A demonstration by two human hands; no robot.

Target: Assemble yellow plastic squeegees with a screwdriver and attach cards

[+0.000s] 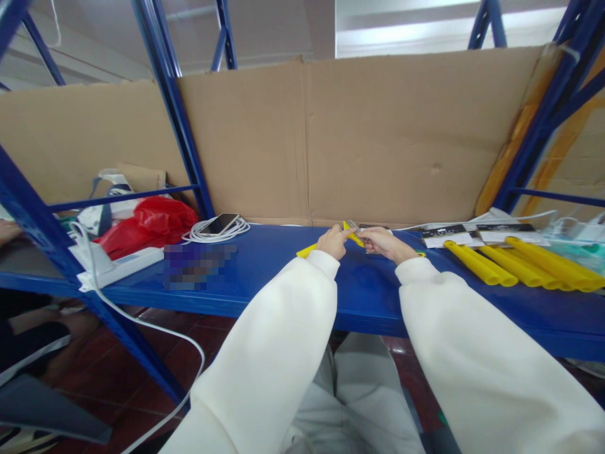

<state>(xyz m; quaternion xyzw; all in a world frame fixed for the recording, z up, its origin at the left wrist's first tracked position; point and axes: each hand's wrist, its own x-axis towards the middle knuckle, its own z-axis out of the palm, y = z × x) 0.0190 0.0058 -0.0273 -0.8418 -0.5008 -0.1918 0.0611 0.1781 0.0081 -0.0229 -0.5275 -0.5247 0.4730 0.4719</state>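
In the middle of the blue shelf my left hand [333, 241] is closed around a yellow tube-like piece [307, 251]. One end of it sticks out to the left of the hand and more yellow shows between my two hands. My right hand [382, 243] is pinched close to that right end, where a small clear, shiny bit is visible. Whether the right fingers grip this bit or the yellow piece is too small to tell. Something small with a green and yellow edge shows at the right wrist. Several yellow tubes [482, 261] with black-and-white header cards [449, 236] lie to the right.
A phone [222, 223] rests on a coiled white cable [198, 236] at left. Nearby are a red plastic bag [151, 222] and a white power strip [125, 265]. A cardboard panel [378, 139] stands behind, between blue rack posts [177, 113]. Clear plastic packaging [579, 243] lies far right.
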